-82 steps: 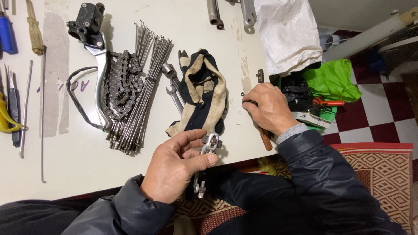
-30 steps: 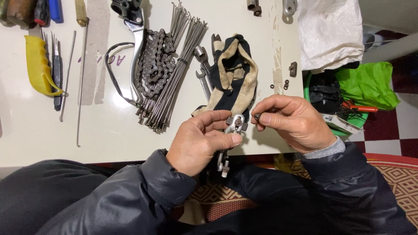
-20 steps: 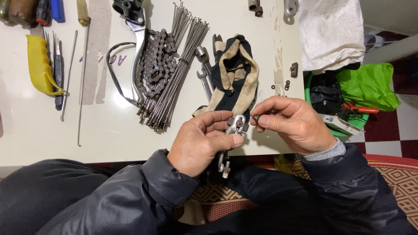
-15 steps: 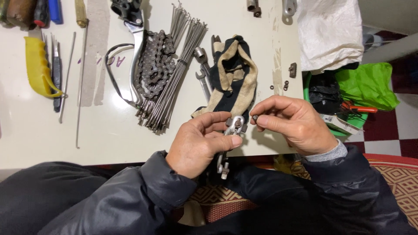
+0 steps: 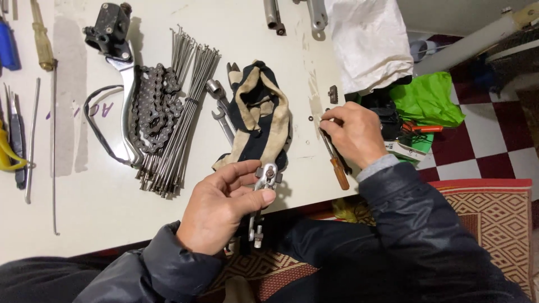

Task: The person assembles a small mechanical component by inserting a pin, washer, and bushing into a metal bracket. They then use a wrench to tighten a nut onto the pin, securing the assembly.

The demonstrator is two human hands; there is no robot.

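Note:
My left hand (image 5: pixel 222 210) holds a small silver metal bracket (image 5: pixel 263 188) with a bolt at its top, just past the near edge of the white table (image 5: pixel 84 196). My right hand (image 5: pixel 353 134) rests on the table to the right, fingertips pinched together beside a tiny washer (image 5: pixel 311 118). Whether anything is between those fingertips is too small to tell. A screwdriver with an orange-brown handle (image 5: pixel 338 171) lies under that hand, and a small dark nut (image 5: pixel 333 94) lies just beyond it.
A black and tan cloth (image 5: pixel 255 115), wrenches (image 5: pixel 220 109), a bundle of spokes (image 5: pixel 179 120), a chain (image 5: pixel 149 106) and a brake lever (image 5: pixel 115 45) lie mid-table. Hand tools (image 5: pixel 14 134) line the left. A white bag (image 5: pixel 368 39) and green bag (image 5: pixel 426 98) sit right.
My right hand has left the bracket and gone out to the table by the washer. My left hand still holds the bracket, now a little lower and nearer me.

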